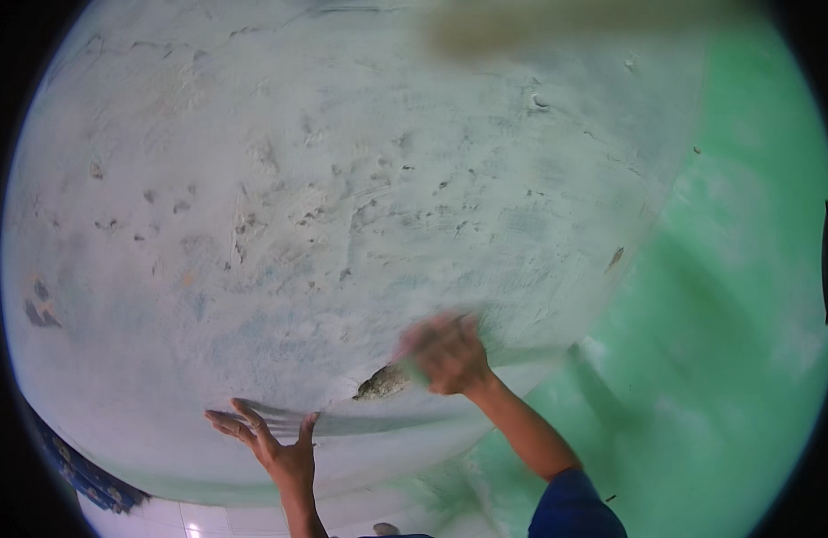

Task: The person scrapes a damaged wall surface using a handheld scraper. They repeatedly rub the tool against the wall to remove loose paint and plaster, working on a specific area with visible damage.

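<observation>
A rough, pitted plaster wall (266, 323) in pale grey-white fills most of the view. My left hand (272, 437), fingers spread and holding nothing, is at its lower part, with the fingertips on or close to the surface. Blurred by motion, my right hand (447, 353) is at the wall with its fingers bent; whether it holds something cannot be told. Just left of the right hand, a broken hole (381, 383) exposes coarse material beneath the plaster.
A green wall (736, 282) with whitish patches meets the plaster at the right. Light floor tiles (205, 518) show at the bottom. Dark blue patterned fabric (94, 481) is at the lower left. A blurred brownish object (508, 30) crosses the top.
</observation>
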`<state>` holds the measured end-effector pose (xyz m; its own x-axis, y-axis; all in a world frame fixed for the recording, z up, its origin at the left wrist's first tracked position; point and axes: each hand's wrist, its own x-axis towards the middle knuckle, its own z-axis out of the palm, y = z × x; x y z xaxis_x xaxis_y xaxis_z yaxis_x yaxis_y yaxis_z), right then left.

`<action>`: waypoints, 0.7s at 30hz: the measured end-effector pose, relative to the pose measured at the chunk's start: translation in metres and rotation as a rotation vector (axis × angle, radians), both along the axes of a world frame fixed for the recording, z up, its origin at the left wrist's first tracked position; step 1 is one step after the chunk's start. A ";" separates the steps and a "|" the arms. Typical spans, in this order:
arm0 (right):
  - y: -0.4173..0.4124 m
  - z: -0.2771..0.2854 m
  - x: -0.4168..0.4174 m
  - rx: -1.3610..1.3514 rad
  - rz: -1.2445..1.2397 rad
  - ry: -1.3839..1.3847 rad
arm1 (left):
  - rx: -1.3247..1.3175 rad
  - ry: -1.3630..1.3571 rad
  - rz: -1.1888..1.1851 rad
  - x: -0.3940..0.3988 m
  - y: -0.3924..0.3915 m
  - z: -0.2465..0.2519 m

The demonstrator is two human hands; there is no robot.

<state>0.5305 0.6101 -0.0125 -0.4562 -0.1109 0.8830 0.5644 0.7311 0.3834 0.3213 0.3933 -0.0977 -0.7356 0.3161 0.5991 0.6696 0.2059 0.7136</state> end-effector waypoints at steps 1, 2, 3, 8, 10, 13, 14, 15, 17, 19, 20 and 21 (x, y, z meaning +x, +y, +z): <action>-0.002 0.008 0.007 0.119 0.025 -0.240 | -0.023 -0.003 0.004 0.000 -0.005 0.000; 0.009 0.032 0.016 0.126 0.039 -0.145 | -0.045 -0.007 0.006 -0.002 -0.007 0.002; 0.017 0.048 0.019 0.124 0.060 -0.056 | -0.042 0.000 0.016 -0.005 -0.010 0.003; -0.013 0.051 -0.003 -0.022 0.137 -0.100 | -0.058 0.004 0.000 -0.004 -0.003 -0.003; -0.035 0.107 0.004 -0.100 0.291 -0.359 | -0.074 -0.016 0.035 -0.007 -0.006 -0.002; 0.004 0.081 -0.003 0.129 0.128 0.183 | -0.095 -0.048 0.007 -0.002 -0.003 -0.005; 0.001 0.072 -0.013 0.044 0.093 0.327 | -0.094 -0.065 -0.011 0.000 -0.003 -0.005; 0.002 0.056 -0.009 0.067 0.084 0.130 | -0.082 -0.067 -0.016 -0.002 -0.001 -0.002; 0.014 0.046 0.005 0.059 0.137 -0.037 | -0.085 -0.006 0.007 -0.003 -0.004 0.000; 0.030 0.057 0.026 0.006 0.210 0.025 | -0.090 0.050 0.013 -0.005 -0.006 0.001; 0.030 0.054 0.021 -0.015 0.163 0.078 | -0.084 0.060 0.015 -0.006 -0.004 0.001; 0.026 0.048 0.018 -0.032 0.106 0.118 | -0.077 0.057 0.008 -0.001 0.000 -0.002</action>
<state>0.5485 0.6362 0.0352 -0.3363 -0.1236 0.9336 0.5234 0.7996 0.2944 0.3200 0.3928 -0.1001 -0.7038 0.3568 0.6143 0.7067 0.2642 0.6563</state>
